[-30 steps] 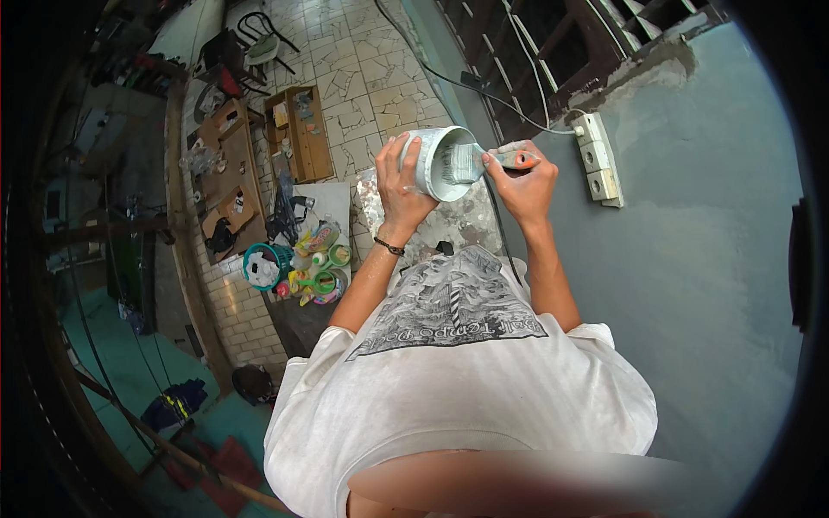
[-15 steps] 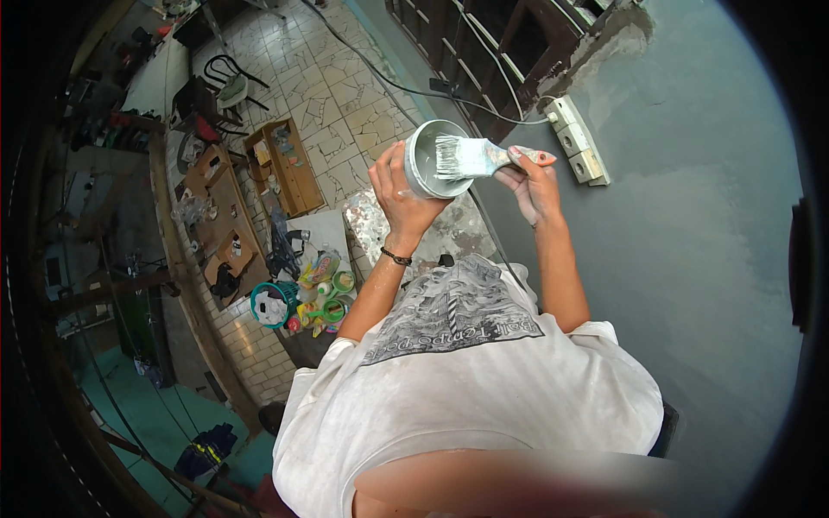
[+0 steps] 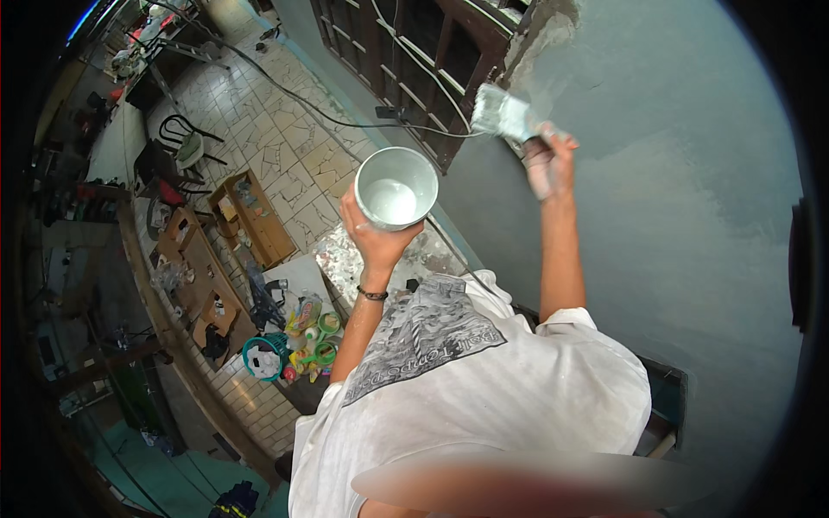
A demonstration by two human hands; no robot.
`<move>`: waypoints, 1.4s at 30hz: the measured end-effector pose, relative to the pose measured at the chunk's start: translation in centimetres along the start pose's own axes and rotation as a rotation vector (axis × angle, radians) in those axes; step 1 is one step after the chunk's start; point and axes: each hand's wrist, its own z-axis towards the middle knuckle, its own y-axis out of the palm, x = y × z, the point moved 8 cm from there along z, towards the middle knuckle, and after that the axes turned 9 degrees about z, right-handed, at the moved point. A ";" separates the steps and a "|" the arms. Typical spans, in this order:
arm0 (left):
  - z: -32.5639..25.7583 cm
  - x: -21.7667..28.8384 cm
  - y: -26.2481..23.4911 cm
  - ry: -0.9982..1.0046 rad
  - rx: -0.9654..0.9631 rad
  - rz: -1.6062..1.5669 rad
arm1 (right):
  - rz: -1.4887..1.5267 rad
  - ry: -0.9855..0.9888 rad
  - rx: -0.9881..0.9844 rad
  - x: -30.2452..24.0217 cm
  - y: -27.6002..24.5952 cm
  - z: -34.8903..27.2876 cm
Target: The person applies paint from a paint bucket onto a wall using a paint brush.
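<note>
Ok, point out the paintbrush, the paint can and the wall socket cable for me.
paintbrush (image 3: pixel 499 115), head view, on the pale bristles against the wall.
paint can (image 3: pixel 395 192), head view, on the paint inside the round can.
cable (image 3: pixel 302 99), head view, on the dark line crossing the tiled floor.

The left arm is bent at the elbow and raised in front of the chest, forearm upright, a dark band worn at the wrist. The left hand (image 3: pixel 373 235) is cupped upward, fingers wrapped in a grip. The right arm is stretched up and forward, nearly straight. The right hand (image 3: pixel 546 162) is closed in a grip, knuckles raised.
</note>
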 end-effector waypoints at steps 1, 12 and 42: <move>-0.3 -0.1 0.0 0.021 0.005 0.019 | -0.146 -0.115 0.007 -3.0 0.8 1.9; -2.0 -1.9 -2.5 -0.060 0.086 0.014 | -1.775 -0.824 -0.367 -5.6 -1.1 15.3; -5.3 -3.9 -8.1 -0.224 0.222 0.149 | -1.832 -1.027 -0.251 -4.4 2.8 16.7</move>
